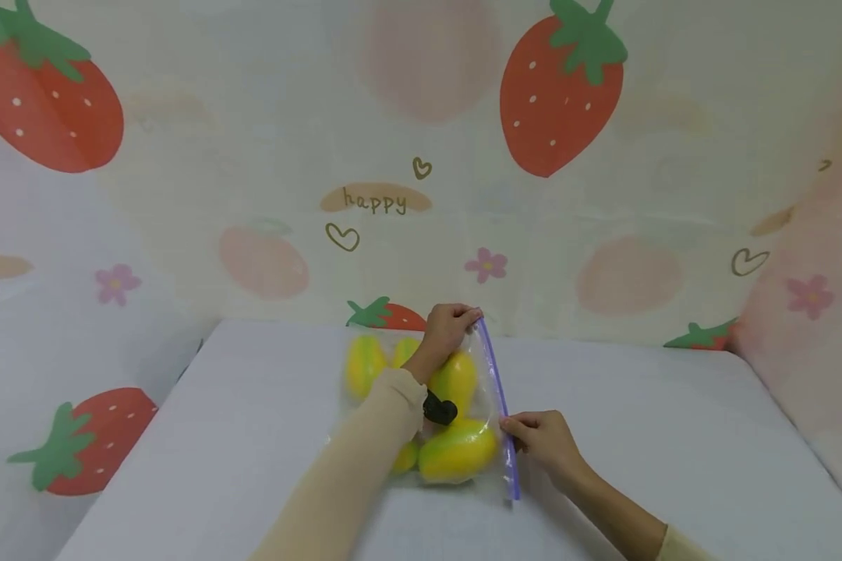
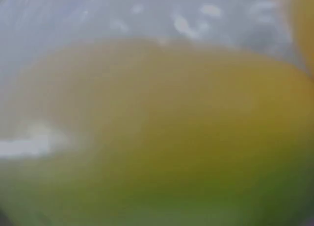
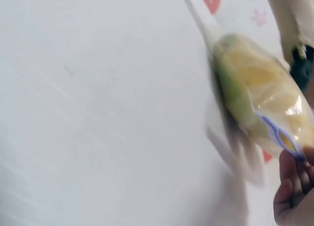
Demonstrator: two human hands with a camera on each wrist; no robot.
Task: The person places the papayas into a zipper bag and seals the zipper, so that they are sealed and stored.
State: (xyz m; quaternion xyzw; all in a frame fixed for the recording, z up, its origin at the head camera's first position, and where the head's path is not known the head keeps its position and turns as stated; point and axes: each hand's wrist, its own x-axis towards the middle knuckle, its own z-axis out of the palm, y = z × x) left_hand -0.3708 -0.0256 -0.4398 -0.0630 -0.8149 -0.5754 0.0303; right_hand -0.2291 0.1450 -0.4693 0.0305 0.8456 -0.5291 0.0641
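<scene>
A clear zip bag (image 1: 487, 399) with a purple zip strip (image 1: 494, 372) lies on the table, its strip on the right side. Inside are several yellow-green mangoes (image 1: 458, 452); one fills most of the left wrist view as a blurred mango (image 2: 162, 138). My left hand (image 1: 449, 327) reaches across the bag and pinches the far end of the strip. Lower down, my right hand (image 1: 543, 442) pinches the strip between thumb and fingers. From the right wrist, the strip's near end (image 3: 269, 123) shows its two edges apart in a narrow loop. My left forearm hides part of the bag.
A white-covered table (image 1: 638, 436) extends on both sides of the bag. Behind it stands a backdrop (image 1: 288, 156) printed with strawberries, flowers and hearts. A small black device (image 1: 440, 409) sits at my left wrist, over the mangoes.
</scene>
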